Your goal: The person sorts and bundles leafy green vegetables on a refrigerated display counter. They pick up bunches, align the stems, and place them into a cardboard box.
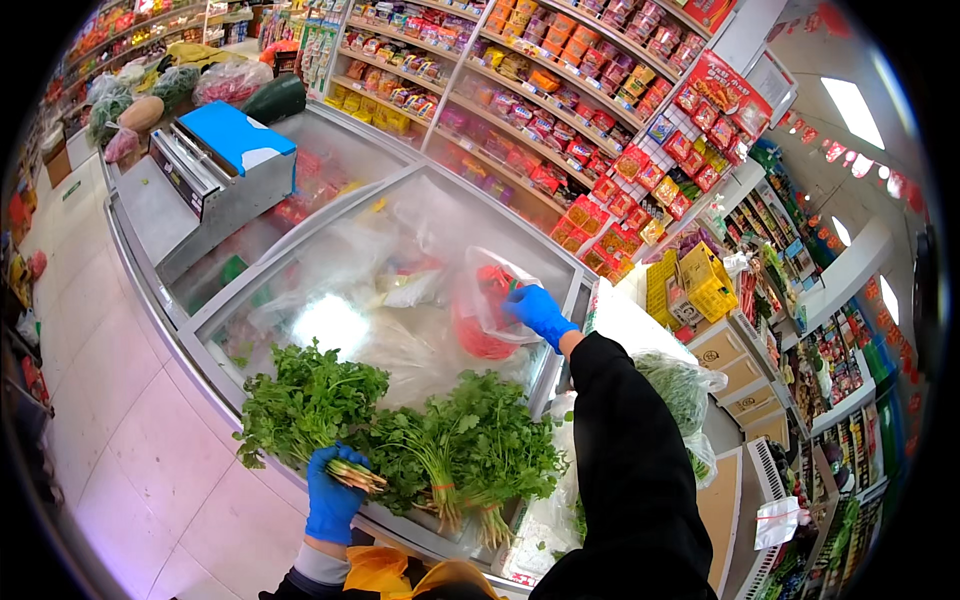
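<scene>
My left hand (332,491), in a blue glove, grips a leafy bunch of cilantro (311,401) by its stems, root ends pointing right. Two more cilantro bunches lie beside it, a middle one (439,457) and a right one (495,450), each bound with a red band near the roots. My right hand (538,311), also gloved in blue, is at a red container (484,330) with a clear plastic bag (517,262) around it. Its fingertips reach the bag's opening; whether they hold anything is hidden. All this rests on the glass lid (405,352) of a chest freezer.
A blue-topped metal wrapping machine (225,161) stands on the freezer's left part. Right of my right arm are bagged greens (679,390), a white foam box (630,319) and yellow crates (690,281). Shelves of packaged food (540,97) rise behind; tiled floor (150,442) lies left.
</scene>
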### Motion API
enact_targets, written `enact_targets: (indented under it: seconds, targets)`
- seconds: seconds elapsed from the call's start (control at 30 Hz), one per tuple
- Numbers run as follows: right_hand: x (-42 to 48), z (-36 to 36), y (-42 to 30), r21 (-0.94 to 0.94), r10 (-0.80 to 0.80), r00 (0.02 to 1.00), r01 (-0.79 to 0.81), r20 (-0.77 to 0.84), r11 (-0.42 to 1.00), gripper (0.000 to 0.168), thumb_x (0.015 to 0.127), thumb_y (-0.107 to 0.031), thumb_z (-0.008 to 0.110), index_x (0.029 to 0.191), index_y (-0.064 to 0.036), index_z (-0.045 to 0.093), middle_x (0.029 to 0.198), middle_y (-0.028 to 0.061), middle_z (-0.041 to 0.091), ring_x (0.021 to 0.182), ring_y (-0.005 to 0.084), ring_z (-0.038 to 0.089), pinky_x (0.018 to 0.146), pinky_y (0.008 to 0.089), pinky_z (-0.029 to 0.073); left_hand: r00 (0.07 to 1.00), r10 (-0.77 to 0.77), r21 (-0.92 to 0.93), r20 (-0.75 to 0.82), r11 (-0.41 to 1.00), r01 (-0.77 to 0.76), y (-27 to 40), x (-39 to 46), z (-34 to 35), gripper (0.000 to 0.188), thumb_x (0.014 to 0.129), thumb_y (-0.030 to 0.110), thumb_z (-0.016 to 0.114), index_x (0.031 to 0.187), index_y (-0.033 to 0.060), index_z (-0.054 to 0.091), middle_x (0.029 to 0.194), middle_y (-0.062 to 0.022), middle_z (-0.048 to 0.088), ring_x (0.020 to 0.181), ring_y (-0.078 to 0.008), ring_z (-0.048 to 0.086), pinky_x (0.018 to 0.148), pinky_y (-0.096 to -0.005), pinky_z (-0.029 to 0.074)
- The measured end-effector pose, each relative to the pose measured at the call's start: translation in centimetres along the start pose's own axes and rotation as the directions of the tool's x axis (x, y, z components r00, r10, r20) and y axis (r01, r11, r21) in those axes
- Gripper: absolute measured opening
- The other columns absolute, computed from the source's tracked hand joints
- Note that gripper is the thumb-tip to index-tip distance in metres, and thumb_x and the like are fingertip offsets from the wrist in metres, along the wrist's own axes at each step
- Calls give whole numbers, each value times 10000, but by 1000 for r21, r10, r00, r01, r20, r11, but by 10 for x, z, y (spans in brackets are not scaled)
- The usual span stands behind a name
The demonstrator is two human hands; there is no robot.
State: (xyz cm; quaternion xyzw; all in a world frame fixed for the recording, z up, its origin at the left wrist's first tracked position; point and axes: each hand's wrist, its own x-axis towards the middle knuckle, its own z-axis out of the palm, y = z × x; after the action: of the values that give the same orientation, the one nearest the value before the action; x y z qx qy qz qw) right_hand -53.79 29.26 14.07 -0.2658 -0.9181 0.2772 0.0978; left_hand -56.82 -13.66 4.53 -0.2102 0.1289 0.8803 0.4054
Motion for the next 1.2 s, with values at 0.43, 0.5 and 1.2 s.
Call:
enact_targets:
  seconds: [0.43,0.5,1.2]
  targets:
    - [-241,-12,-116,149,-233,973,231,-3,962,198,748,-237,585,780,-51,644,693,141,606,616,263,592,574,342,448,948,-99,492,303,868,-66,-109,-73,17,245,775,77,585,1007,5,557,893,-117,602,820,-239,595,706,-344,497]
    - [-314,7,-87,78,-251,966,255,-62,964,179,743,-244,599,766,-74,651,702,147,602,603,282,575,552,347,442,928,-255,533,271,843,75,-145,-110,34,299,764,28,591,1056,-4,534,936,-108,600,848,-214,588,719,-316,492]
    - [-727,-11,26,-122,78,741,-212,-667,970,151,733,-200,606,694,-57,580,681,125,564,597,304,563,503,346,436,831,-542,934,124,347,87,-412,-311,-67,198,736,34,589,920,-29,552,708,-105,588,669,-200,597,605,-321,508]
